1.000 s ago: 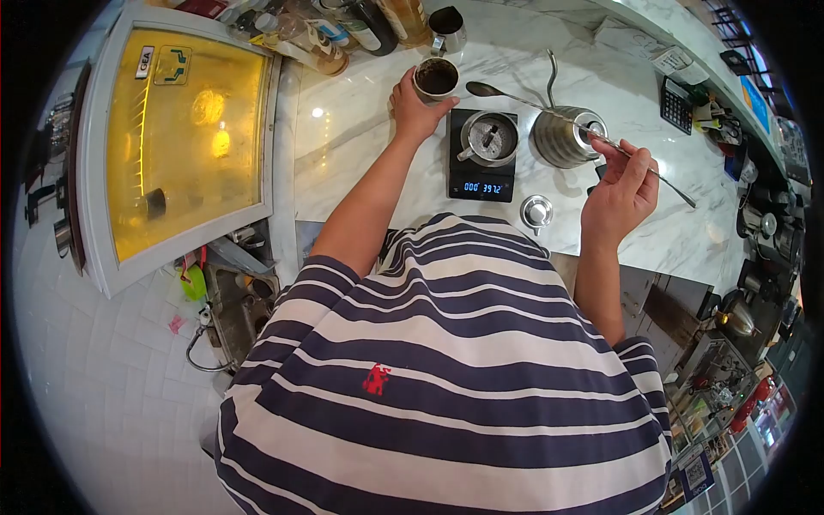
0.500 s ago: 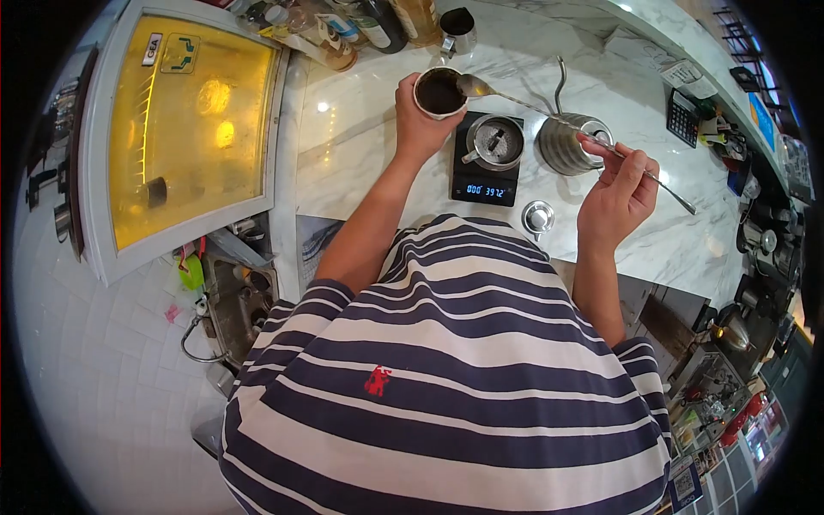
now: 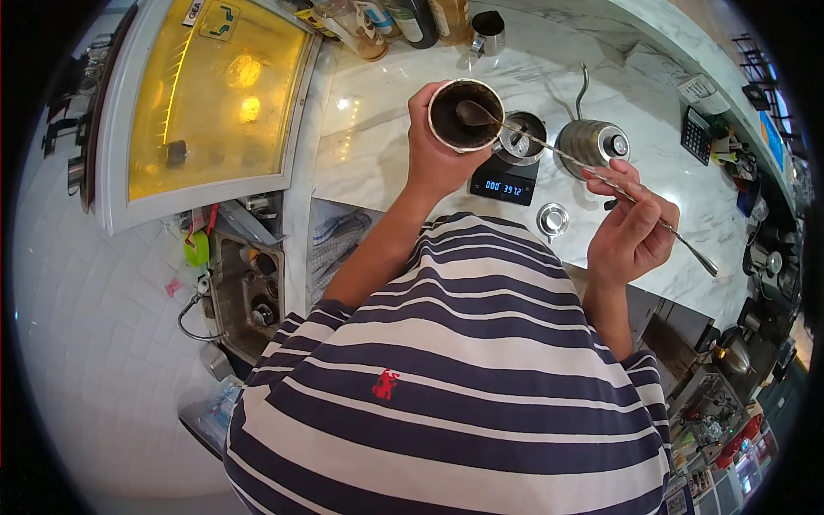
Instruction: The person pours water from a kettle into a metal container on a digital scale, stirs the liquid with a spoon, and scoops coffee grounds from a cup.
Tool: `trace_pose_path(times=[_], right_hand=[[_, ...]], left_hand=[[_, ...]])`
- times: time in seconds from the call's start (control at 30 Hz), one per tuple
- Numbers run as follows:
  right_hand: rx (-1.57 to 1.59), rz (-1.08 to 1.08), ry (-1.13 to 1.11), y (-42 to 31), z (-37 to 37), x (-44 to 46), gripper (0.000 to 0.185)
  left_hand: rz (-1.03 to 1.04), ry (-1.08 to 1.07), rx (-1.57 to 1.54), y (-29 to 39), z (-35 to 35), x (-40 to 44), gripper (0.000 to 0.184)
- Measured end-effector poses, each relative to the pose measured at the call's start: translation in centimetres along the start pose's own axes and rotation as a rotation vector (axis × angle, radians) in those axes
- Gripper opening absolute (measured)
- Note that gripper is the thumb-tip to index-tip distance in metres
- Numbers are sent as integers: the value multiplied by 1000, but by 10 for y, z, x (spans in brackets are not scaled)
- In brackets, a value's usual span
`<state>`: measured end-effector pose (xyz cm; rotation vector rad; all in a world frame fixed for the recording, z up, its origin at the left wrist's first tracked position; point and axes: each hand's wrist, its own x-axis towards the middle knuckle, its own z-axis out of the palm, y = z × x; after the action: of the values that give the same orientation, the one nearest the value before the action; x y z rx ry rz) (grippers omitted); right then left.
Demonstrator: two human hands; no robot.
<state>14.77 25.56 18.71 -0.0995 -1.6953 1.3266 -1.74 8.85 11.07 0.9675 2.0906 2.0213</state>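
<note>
My left hand (image 3: pixel 436 163) is wrapped round a white-rimmed cup (image 3: pixel 439 137) with dark contents, held up above the counter and tilted toward me. Between the fingers of my right hand (image 3: pixel 633 225) is a long bar spoon (image 3: pixel 566 158) with a twisted handle. Its bowl reaches over the rim into the cup's mouth; whether it touches the contents I cannot tell. Behind the cup, a metal pot (image 3: pixel 534 153) stands on a black digital scale (image 3: pixel 505 186) with lit digits, partly hidden. A gooseneck kettle (image 3: pixel 575 148) stands right of the scale, and a small round metal lid (image 3: pixel 552 220) lies nearer me.
Bottles (image 3: pixel 410 21) and a metal pitcher (image 3: pixel 488 34) line the back of the marble counter (image 3: pixel 378 129). A yellow-lit glass door (image 3: pixel 215 112) rises at left, above a sink (image 3: pixel 245 300). A calculator (image 3: pixel 696 135) lies at far right.
The cup has come up and nearer to me, now covering part of the pot and scale. The spoon's bowl has moved from the cup's right rim to inside its mouth. The camera view has shifted.
</note>
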Motion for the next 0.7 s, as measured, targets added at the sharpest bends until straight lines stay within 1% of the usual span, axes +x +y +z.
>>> trace_pose_path(times=[0.07, 0.27, 0.37, 0.6, 0.7], right_hand=[[-8, -4, -2, -3, -2, -2, 28], [-29, -16, -16, -10, -5, -7, 27], [-12, -21, -7, -11, -6, -10, 27], [-42, -60, -16, -16, -7, -10, 25], [-51, -73, -23, -18, -6, -10, 24]], left_hand=[[14, -5, -19, 4, 1, -4, 92], [52, -46, 59, 12, -1, -11, 93], [76, 17, -4, 6, 0, -13, 92], [82, 1, 15, 11, 0, -13, 95], [97, -66, 76, 12, -1, -14, 94]])
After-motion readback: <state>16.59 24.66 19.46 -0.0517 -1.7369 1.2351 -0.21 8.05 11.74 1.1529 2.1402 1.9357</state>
